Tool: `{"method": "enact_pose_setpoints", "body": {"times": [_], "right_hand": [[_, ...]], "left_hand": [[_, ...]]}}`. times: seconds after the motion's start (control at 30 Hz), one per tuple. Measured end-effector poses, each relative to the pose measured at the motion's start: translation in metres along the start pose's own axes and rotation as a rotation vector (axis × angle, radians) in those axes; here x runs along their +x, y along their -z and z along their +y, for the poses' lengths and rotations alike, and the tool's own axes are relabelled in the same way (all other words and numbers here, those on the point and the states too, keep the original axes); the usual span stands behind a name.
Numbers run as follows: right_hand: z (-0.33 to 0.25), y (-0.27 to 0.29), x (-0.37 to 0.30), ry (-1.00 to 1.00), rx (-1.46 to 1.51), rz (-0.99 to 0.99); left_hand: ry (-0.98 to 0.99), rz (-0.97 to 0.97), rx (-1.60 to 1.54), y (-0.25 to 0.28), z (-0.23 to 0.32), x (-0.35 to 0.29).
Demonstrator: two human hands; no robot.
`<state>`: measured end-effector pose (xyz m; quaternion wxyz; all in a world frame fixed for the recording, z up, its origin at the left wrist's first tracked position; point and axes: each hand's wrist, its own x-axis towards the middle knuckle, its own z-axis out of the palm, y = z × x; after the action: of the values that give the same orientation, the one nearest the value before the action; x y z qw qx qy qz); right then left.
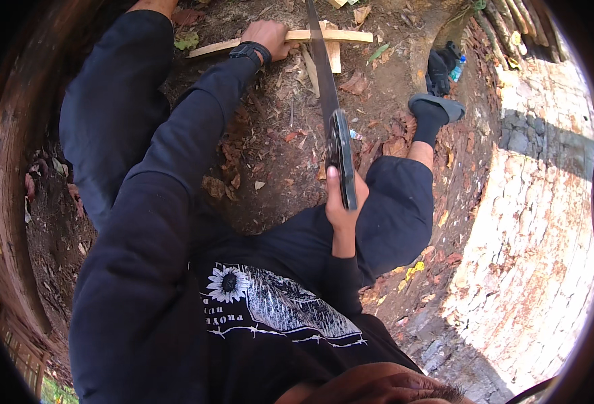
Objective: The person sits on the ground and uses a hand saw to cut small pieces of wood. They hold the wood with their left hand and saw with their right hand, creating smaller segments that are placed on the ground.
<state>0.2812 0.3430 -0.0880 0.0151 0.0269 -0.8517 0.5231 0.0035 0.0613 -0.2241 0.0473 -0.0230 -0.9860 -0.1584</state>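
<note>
My left hand (266, 38), a dark watch or band at its wrist, is closed around a thin, pale wooden strip (351, 36) low over the ground. The strip lies across a short wooden piece (335, 60). My right hand (344, 205) grips the dark handle of a handsaw (323, 77), its long blade pointing away from me. That blade crosses the strip just right of my left hand. Whether its teeth have cut into the wood cannot be made out.
Brown soil with dry leaves (355, 83) and wood scraps lies between my legs. My foot in a grey sandal (453, 108) rests at right, near a dark bundle (438, 71) and a plastic bottle (458, 69). A big sunlit log (519, 249) fills the right; another timber (10, 202) stands left.
</note>
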Motion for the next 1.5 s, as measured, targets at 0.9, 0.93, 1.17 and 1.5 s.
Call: {"method": "enact_pose_setpoints", "body": {"times": [0.9,0.93,1.17,1.5], "right_hand": [[0.022,-0.016,0.032,0.009,0.038,0.001],[0.018,-0.008,0.014,-0.004,0.03,-0.004],[0.007,0.045,-0.048,0.045,-0.112,-0.06],[0.02,-0.038,0.069,0.114,0.002,-0.023]], "left_hand": [[-0.012,-0.057,0.003,0.019,0.01,-0.001],[0.02,-0.06,0.006,0.02,0.008,-0.001],[-0.027,-0.013,0.066,0.009,0.002,-0.003],[0.018,-0.082,-0.003,0.029,0.01,-0.003]]}}
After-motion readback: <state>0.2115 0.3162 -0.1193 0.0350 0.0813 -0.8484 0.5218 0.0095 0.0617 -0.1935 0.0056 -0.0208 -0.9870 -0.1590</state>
